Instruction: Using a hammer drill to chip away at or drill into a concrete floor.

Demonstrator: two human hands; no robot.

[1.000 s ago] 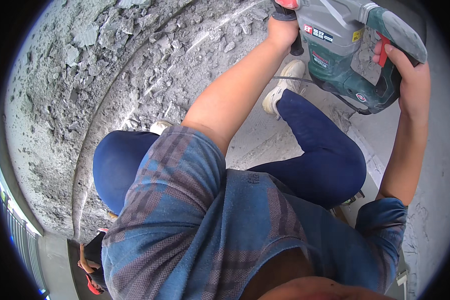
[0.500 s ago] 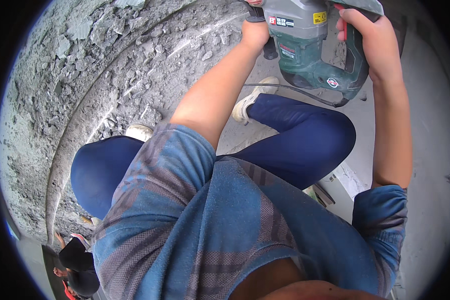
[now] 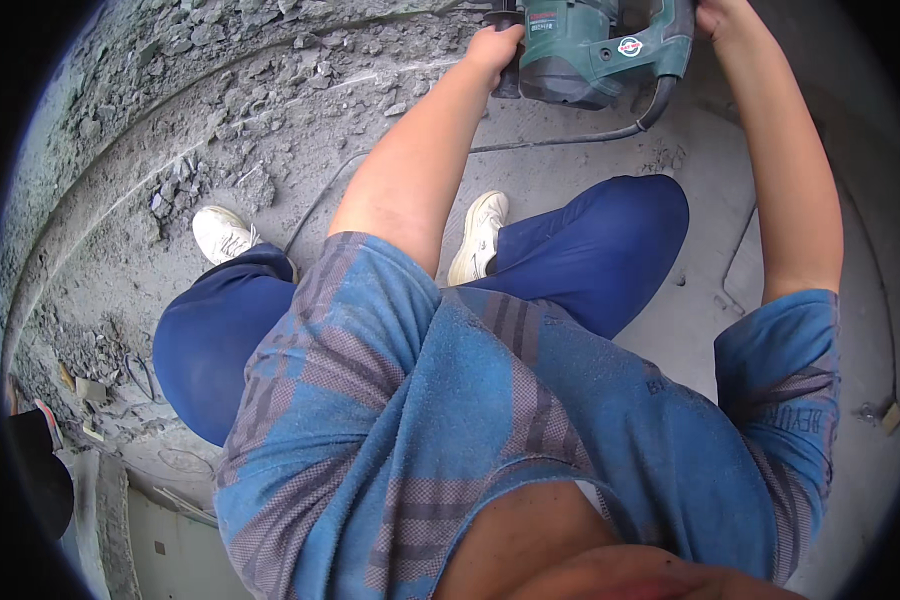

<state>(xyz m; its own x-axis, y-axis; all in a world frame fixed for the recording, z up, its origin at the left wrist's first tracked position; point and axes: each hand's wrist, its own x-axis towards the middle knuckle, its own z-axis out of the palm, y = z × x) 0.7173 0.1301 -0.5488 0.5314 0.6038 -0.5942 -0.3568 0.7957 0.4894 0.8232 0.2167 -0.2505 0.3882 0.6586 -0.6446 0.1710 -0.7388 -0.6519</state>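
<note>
A green rotary hammer (image 3: 570, 50) is held out in front of me at the top of the view, its front end cut off by the picture's edge. My left hand (image 3: 497, 52) is closed around its black side handle (image 3: 508, 82). At the rear grip (image 3: 676, 30) is my right hand (image 3: 715, 18), wrapped on it from the right, with its fingers mostly hidden. A dark power cord (image 3: 580, 136) leaves the base of the tool and runs left across the floor, passing behind my left arm.
Broken concrete rubble (image 3: 200, 55) covers the ground ahead and to the left, crossed by a curved groove. My white shoes (image 3: 222, 235) stand on dusty floor. Another person's dark clothing (image 3: 40, 475) shows at the lower left rim. A thin cable (image 3: 875, 290) lies at the right.
The rotary hammer and both hands have shifted upward in the view, so less of the tool shows. More of my shoes and the cord is visible. The other person is nearer the left rim.
</note>
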